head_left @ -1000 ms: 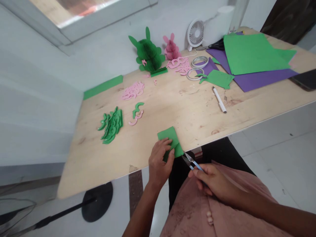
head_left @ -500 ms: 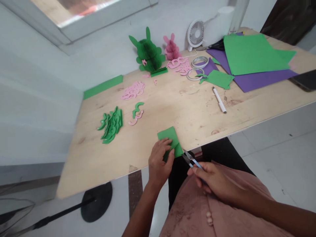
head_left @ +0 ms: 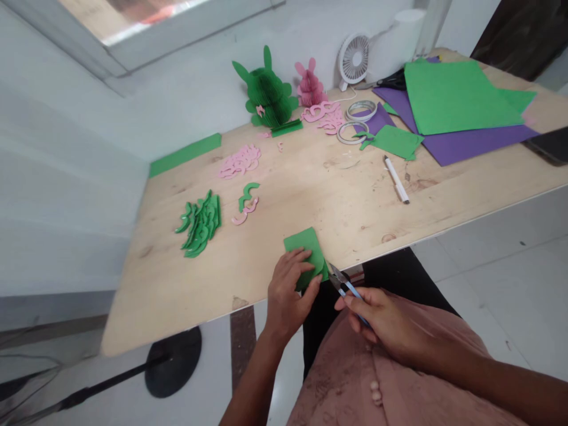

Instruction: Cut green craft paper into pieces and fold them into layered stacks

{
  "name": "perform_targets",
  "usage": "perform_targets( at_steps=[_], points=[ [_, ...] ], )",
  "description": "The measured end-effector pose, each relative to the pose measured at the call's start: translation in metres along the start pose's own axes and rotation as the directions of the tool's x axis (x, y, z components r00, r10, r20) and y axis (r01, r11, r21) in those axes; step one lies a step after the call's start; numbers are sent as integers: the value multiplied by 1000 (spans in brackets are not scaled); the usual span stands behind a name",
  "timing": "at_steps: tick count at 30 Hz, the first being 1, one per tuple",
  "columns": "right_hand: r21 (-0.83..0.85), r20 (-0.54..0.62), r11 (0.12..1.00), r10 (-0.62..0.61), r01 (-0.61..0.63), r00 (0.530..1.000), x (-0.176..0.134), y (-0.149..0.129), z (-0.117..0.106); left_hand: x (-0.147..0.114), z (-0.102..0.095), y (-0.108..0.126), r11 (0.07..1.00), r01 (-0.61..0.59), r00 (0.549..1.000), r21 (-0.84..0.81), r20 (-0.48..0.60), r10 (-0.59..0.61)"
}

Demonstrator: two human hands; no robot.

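At the table's front edge lies a folded piece of green paper (head_left: 306, 239), its near corner reaching past the edge. My left hand (head_left: 293, 290) grips it, fingers on top and thumb along the near side. Thread snips (head_left: 344, 283) with blue handles are in my right hand (head_left: 377, 319). Their blades are apart and point at the paper's right corner, very close to it; whether they touch I cannot tell. To the left sit a pile of curved green paper cutouts (head_left: 203, 228), and one green wavy strip (head_left: 246, 196) beside a pink wavy strip (head_left: 245, 213).
Further back are pink cutouts (head_left: 239, 161), a green paper rabbit (head_left: 268, 94), a pink paper rabbit (head_left: 310, 86), and a small white fan (head_left: 355, 58). Tape rolls (head_left: 352, 133), a white marker (head_left: 396, 180), green sheets (head_left: 461, 97), purple paper (head_left: 470, 145) and a black phone (head_left: 552, 145) occupy the right.
My left thumb has shifted slightly right and down on the green paper. The snips have drawn back a little from its corner.
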State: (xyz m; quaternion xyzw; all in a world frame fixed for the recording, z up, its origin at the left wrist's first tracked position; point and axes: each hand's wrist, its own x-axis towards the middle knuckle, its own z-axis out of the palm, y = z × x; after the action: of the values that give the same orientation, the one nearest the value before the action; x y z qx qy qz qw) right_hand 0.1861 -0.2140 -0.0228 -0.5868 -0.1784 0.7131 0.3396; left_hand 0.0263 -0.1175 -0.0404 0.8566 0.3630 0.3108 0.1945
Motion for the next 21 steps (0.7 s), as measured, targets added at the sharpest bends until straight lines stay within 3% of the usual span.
perform_targets(
  at_steps=[12, 21],
  points=[
    [-32, 0, 999, -33, 33, 999, -1, -2, 0, -1, -3, -6, 995, 15, 999, -94, 51, -10],
    [-18, -29, 999, -30, 30, 999, -3, -3, -3, -2, -1, -8, 944, 183, 981, -275, -11, -194]
  ],
)
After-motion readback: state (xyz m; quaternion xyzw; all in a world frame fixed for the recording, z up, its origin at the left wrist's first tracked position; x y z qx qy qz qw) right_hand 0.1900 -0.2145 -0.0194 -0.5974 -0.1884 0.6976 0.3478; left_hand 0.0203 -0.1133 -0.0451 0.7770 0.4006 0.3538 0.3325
